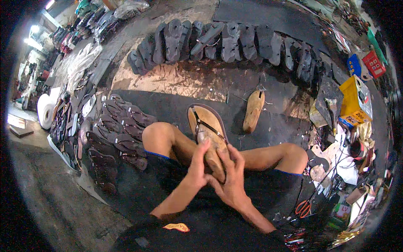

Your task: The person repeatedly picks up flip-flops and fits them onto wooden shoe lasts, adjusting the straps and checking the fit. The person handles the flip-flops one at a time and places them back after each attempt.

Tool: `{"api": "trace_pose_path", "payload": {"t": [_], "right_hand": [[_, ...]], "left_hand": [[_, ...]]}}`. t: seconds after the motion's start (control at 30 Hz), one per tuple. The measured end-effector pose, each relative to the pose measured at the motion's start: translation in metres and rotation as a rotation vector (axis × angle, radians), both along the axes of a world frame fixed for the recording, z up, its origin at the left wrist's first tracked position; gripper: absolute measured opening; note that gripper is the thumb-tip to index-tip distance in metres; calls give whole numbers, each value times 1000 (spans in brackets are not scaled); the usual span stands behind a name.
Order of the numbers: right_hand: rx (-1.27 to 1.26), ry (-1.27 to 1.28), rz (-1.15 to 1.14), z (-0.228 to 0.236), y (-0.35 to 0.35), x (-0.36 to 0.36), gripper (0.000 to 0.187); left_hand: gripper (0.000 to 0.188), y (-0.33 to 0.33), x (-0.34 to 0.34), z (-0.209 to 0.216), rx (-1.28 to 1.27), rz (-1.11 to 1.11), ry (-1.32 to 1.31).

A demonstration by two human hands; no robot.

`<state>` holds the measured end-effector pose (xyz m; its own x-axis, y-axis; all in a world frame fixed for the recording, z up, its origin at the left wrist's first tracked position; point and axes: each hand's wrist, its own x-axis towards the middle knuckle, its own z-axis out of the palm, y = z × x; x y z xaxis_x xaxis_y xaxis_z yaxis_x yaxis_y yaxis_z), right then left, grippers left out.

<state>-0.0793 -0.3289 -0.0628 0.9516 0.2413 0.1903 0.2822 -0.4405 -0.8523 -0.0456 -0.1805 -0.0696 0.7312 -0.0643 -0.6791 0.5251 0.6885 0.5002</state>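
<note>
Dark matting covers the floor (268,17) of a crowded sandal workshop, and the person sits on it cross-legged with a single sandal (208,134) propped across the lap, toe end pointing away; everything else is best placed from that sandal. It has a tan wooden-looking footbed with a dark rim, and a dark thong strap already runs from its toe post back along both sides. The left hand (197,166) clasps the heel end from the sandal's left side, fingers curled around the edge, while the right hand (232,178) presses against the heel from the right, fingers wrapped over the sole; both hands are closed on it, close together and nearly touching. Just right of the sandal, lying flat on the mat, rests a bare wooden last (254,110) with no strap on it. Well beyond the sandal's toe, a long curved row of dark soles (226,42) stands on edge, seemingly unstrapped. To the sandal's left, a stack of dark strapped sandals (119,134) lies in overlapping rows, which look like finished pieces. Far to its right sit a yellow box (354,101) and general clutter, with orange-handled scissors (303,208) down near the person's right knee. Judging by this, the strap on the held sandal is fitted and the work looks to be at the heel end; the many bare soles suggest plenty remains.
</note>
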Motion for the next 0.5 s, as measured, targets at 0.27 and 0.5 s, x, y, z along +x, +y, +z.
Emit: {"api": "trace_pose_path", "payload": {"t": [0.27, 0.5], "right_hand": [[391, 641, -37, 3, -23, -35, 42], [668, 941, -97, 16, -38, -96, 41]], "left_hand": [[75, 34, -79, 17, -202, -162, -41], [72, 36, -136, -11, -739, -3, -16]]}}
